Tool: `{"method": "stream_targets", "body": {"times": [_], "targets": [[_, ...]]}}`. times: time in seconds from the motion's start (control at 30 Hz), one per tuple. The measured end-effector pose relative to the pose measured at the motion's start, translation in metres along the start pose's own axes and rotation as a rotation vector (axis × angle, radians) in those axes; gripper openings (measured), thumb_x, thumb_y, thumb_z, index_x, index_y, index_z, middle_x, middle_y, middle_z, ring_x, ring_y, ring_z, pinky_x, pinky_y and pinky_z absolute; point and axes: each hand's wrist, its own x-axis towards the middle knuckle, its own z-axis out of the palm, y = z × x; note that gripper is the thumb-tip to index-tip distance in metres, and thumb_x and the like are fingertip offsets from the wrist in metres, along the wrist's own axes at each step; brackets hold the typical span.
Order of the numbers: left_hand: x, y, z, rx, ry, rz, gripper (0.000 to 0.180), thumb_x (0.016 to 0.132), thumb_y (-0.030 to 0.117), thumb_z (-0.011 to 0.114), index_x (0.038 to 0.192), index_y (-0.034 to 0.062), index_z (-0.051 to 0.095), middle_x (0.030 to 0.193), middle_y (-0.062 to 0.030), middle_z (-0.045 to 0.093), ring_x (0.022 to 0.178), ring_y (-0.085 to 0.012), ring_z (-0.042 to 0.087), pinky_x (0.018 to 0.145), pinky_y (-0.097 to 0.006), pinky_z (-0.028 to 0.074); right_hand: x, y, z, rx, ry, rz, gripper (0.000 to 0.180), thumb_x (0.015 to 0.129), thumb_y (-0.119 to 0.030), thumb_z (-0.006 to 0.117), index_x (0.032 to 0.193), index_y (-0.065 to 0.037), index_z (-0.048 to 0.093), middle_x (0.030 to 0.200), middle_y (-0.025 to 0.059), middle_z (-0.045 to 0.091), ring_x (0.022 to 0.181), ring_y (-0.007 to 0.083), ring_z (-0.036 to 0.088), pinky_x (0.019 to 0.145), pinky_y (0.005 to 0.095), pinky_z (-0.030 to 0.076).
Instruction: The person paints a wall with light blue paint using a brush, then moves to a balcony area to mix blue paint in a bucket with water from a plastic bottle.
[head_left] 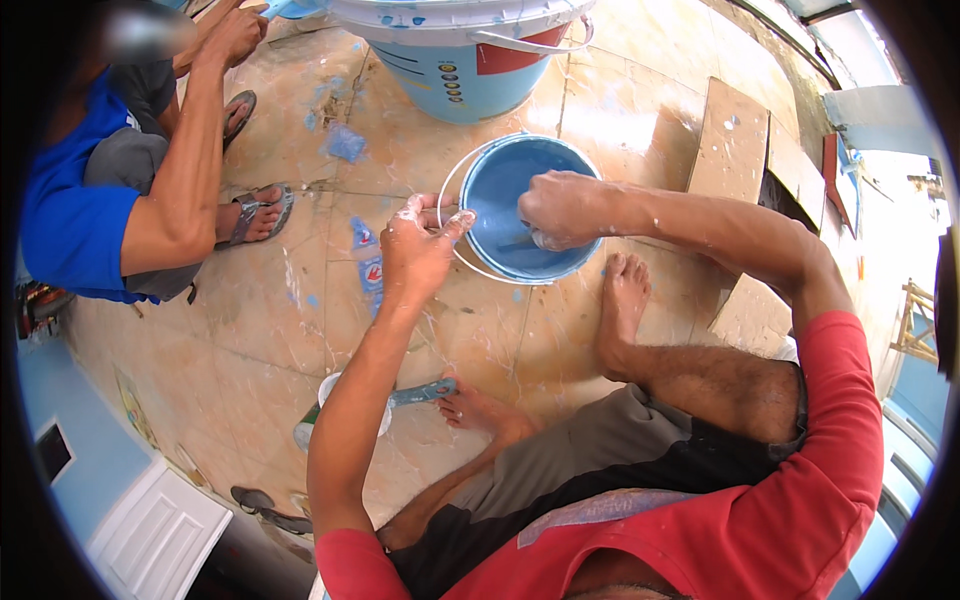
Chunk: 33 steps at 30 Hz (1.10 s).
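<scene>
A small blue bucket (500, 180), its inside coated with blue paint, stands on the tiled floor in front of me. At its left side my left hand (420, 245), flecked with white paint, is closed around the thin white bail handle (447, 180), thumb by the rim. My right hand (560, 210) reaches over the bucket from the right, its fingers curled into a fist. A dark edge shows below that fist inside the bucket. What the fist holds is hidden. Beside my left forearm sits a small white tub (328, 388), with a flat teal handle-like strip (425, 392) sticking out toward my foot.
A large pale-blue paint pail (450, 80) with a white lid stands beyond the bucket. At left a person in a blue shirt (80, 225) squats. A crumpled blue plastic piece (346, 143) and a flattened plastic packet (368, 262) lie on the floor. Cardboard (730, 135) lies at right.
</scene>
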Motion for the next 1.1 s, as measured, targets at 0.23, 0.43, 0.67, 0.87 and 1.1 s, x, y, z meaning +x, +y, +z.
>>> {"method": "stream_targets", "body": {"times": [0.23, 0.43, 0.67, 0.87, 1.1], "targets": [[0.002, -0.008, 0.003, -0.078, -0.011, 0.001, 0.045, 0.091, 0.021, 0.087, 0.125, -0.0011, 0.068, 0.093, -0.0093, 0.078, 0.079, -0.0117, 0.068, 0.069, -0.029, 0.053, 0.013, -0.011, -0.002, -0.257, 0.198, -0.079, 0.011, 0.084, -0.006, 0.071, 0.087, 0.001, 0.079, 0.088, 0.0194, 0.078, 0.086, 0.0365, 0.079, 0.074, 0.0450, 0.063], [-0.004, 0.000, 0.002, -0.023, -0.020, 0.054, 0.040, 0.094, 0.019, 0.083, 0.126, -0.0014, 0.068, 0.088, -0.0077, 0.076, 0.076, -0.0106, 0.067, 0.066, -0.028, 0.052, 0.020, -0.016, 0.013, -0.258, 0.056, -0.070, 0.016, 0.088, -0.008, 0.066, 0.093, 0.003, 0.077, 0.088, 0.0209, 0.078, 0.085, 0.0364, 0.079, 0.074, 0.0449, 0.063], [-0.007, 0.006, 0.001, 0.021, -0.013, 0.020, 0.040, 0.094, 0.022, 0.083, 0.125, 0.0009, 0.070, 0.087, -0.0079, 0.077, 0.075, -0.0126, 0.068, 0.068, -0.030, 0.052, 0.002, -0.004, 0.012, -0.184, -0.108, 0.037, 0.013, 0.082, -0.004, 0.067, 0.087, 0.001, 0.079, 0.088, 0.0229, 0.077, 0.084, 0.0382, 0.078, 0.073, 0.0467, 0.063], [-0.006, 0.007, 0.000, 0.062, -0.003, 0.039, 0.040, 0.093, 0.024, 0.084, 0.123, 0.0019, 0.071, 0.087, -0.0086, 0.078, 0.077, -0.0145, 0.069, 0.070, -0.032, 0.053, -0.003, -0.001, 0.007, -0.028, -0.085, 0.042, 0.015, 0.077, -0.005, 0.066, 0.083, 0.006, 0.075, 0.082, 0.0290, 0.072, 0.083, 0.0451, 0.074, 0.077, 0.0502, 0.060], [-0.004, 0.001, 0.002, 0.049, -0.007, 0.028, 0.040, 0.093, 0.025, 0.084, 0.123, 0.0014, 0.071, 0.083, -0.0075, 0.076, 0.074, -0.0133, 0.068, 0.068, -0.031, 0.052, 0.003, 0.004, -0.006, -0.074, 0.129, -0.016, 0.015, 0.080, -0.008, 0.068, 0.087, 0.002, 0.077, 0.087, 0.0223, 0.076, 0.084, 0.0404, 0.076, 0.078, 0.0482, 0.062]]}}
